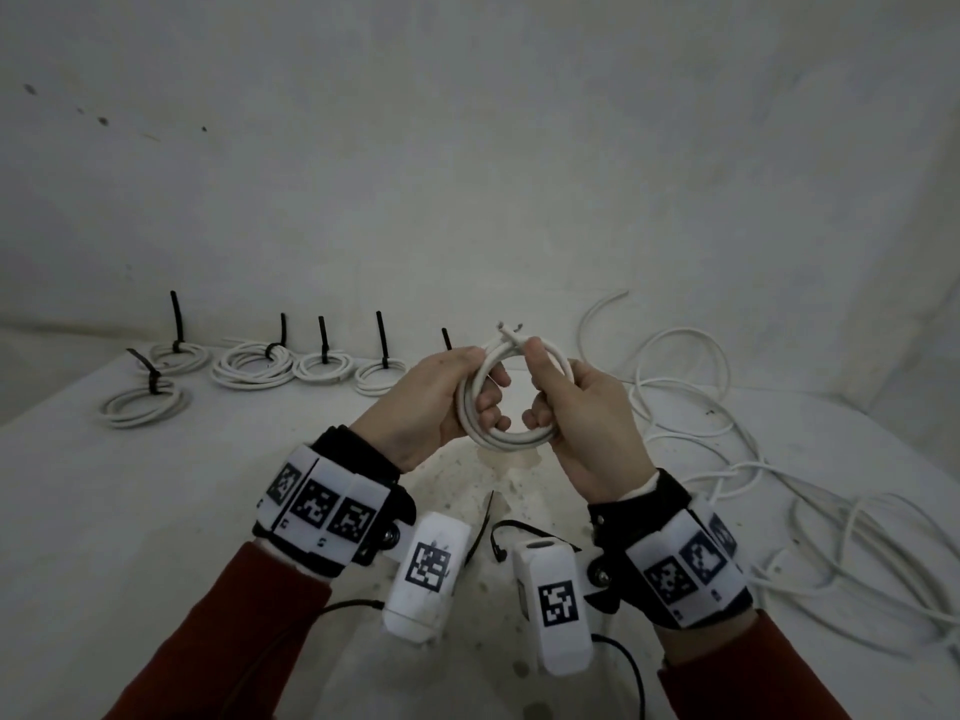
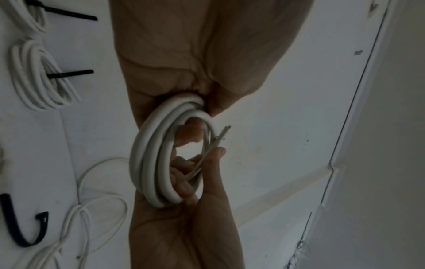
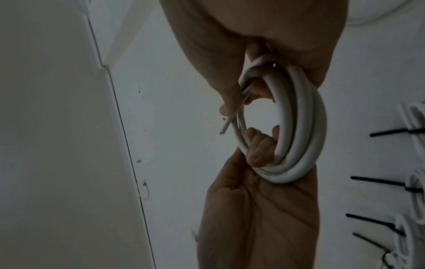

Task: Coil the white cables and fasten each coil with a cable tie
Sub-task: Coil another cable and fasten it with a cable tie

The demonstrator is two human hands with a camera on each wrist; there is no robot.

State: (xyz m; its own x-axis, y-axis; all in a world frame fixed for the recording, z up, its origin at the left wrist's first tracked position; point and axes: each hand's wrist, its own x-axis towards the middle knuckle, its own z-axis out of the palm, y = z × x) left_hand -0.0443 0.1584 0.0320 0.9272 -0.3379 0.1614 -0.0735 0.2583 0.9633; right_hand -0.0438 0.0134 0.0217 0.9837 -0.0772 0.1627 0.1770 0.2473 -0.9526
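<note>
Both hands (image 1: 519,402) grip coil (image 1: 511,438); table edge (image 1: 852,402) near.

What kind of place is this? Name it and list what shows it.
Probably a makeshift work surface in a bare room, not a fitted workshop: a stained white tabletop against plain white walls, a row of tied white cable coils, and a loose tangle of white cable.

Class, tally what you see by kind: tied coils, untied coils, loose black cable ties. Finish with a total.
Tied coils: 5 (a sixth upright tie shows behind the left hand, coil hidden)
Untied coil, held by left hand and right hand: 1
Loose cable ties: 2
Total: 8
</note>
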